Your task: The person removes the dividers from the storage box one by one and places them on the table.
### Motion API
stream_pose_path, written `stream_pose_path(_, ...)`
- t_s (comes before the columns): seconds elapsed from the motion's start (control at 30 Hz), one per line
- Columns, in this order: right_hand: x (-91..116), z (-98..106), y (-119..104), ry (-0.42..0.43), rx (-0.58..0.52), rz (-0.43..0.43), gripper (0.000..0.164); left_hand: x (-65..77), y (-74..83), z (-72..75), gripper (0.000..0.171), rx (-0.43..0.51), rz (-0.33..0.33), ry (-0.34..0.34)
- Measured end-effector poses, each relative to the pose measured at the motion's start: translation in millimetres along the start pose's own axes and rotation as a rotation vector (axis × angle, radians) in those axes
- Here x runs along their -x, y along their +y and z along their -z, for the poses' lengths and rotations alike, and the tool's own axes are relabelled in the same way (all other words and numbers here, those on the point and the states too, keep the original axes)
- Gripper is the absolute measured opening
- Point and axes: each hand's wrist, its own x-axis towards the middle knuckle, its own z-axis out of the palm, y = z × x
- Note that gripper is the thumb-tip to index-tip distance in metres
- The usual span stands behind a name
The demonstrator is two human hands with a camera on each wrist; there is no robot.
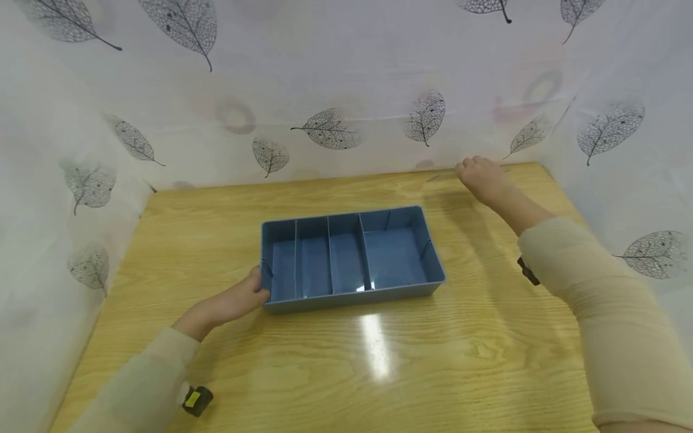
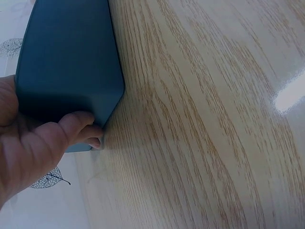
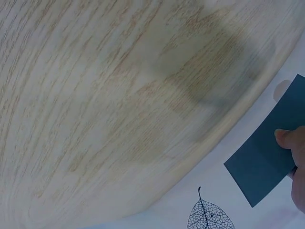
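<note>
Blue tray (image 1: 346, 261) on the counter (image 1: 460, 373): your left hand (image 1: 240, 299) grips its left end, right hand (image 1: 482, 177) pinches a panel (image 3: 259, 164) beyond its far-right corner. Panel-handling step, I'd guess; next move wants the tray steady.

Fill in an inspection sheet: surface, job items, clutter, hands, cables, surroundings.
Surface: wood-grain table, glare in front of the tray.
Job items: blue tray, three dividers making four compartments; flat blue panel, apart from tray.
Clutter: nothing seen.
Hands: left hand grips tray's left end; right hand holds panel toward table's far right.
Cables: nothing seen.
Surroundings: white leaf-print curtain.
</note>
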Motion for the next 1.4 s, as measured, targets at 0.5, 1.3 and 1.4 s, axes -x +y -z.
stream_pose_path(0.5, -16, -23, -5, -0.056, 0.027, 0.010, 0.021, 0.5, 0.3, 0.5, 0.071, 0.018, -0.024, 0.009)
stream_pose_path(1.3, -17, -40, -1, -0.130, -0.114, -0.033, 0.018, -0.7, -2.0, -0.6, 0.071, 0.024, -0.024, -0.002)
stream_pose_path(1.4, -19, -40, -1, -0.160, -0.143, -0.053, 0.019, -0.3, -1.5, -1.2, 0.070, 0.025, -0.031, 0.005)
